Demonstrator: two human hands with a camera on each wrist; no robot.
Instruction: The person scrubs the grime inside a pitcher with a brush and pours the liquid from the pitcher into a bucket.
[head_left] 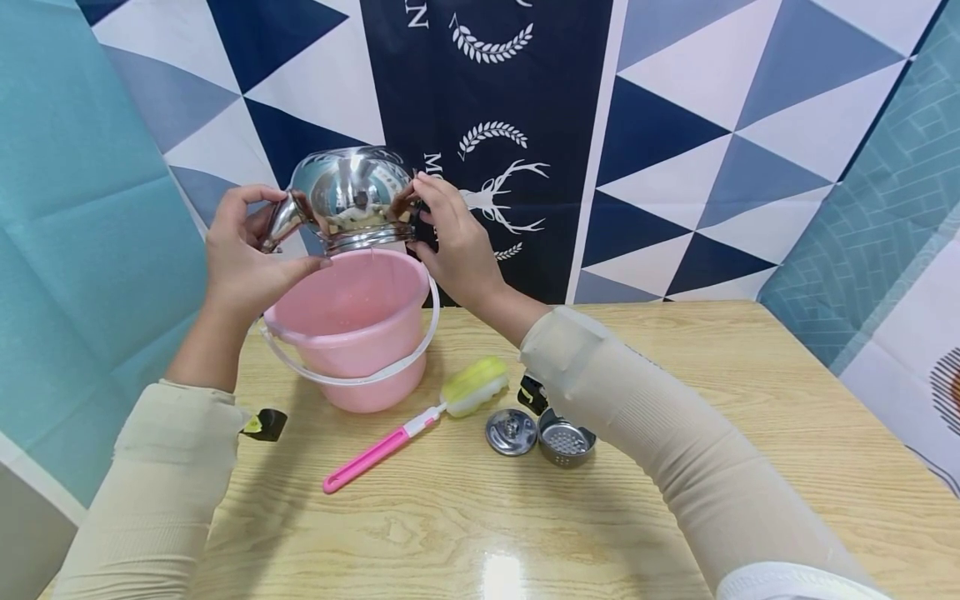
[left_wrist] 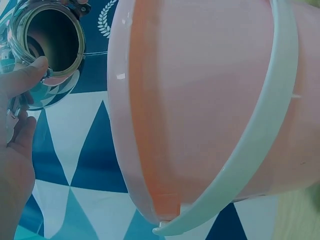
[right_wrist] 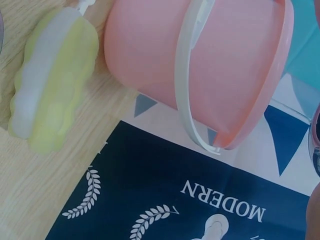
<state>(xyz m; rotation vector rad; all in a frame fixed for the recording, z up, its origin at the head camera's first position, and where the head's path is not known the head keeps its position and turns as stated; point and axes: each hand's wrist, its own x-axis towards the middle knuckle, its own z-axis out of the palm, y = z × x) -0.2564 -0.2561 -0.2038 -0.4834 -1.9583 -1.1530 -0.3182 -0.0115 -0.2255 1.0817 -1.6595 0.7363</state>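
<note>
A shiny steel teapot (head_left: 354, 187) is upside down above the pink bucket (head_left: 367, 358), its mouth facing down. Around the spout side curls my left hand (head_left: 242, 262), with the thumb by the rim. My right hand (head_left: 459, 246) grips the opposite side, where the dark handle is partly hidden by the fingers. Thin drips seem to hang from the rim over the bucket. The left wrist view looks into the teapot's dark round mouth (left_wrist: 55, 40), with the thumb on its edge. Only a sliver of the teapot (right_wrist: 316, 145) shows in the right wrist view.
Right of the bucket, on the wooden table (head_left: 420, 533), lies a sponge brush (head_left: 474, 387) with a pink handle. Beside it are a steel lid (head_left: 512, 432) and a perforated strainer cup (head_left: 566, 442). The bucket's white handle (head_left: 375, 375) hangs toward me. A patterned cloth (head_left: 675, 150) stands behind.
</note>
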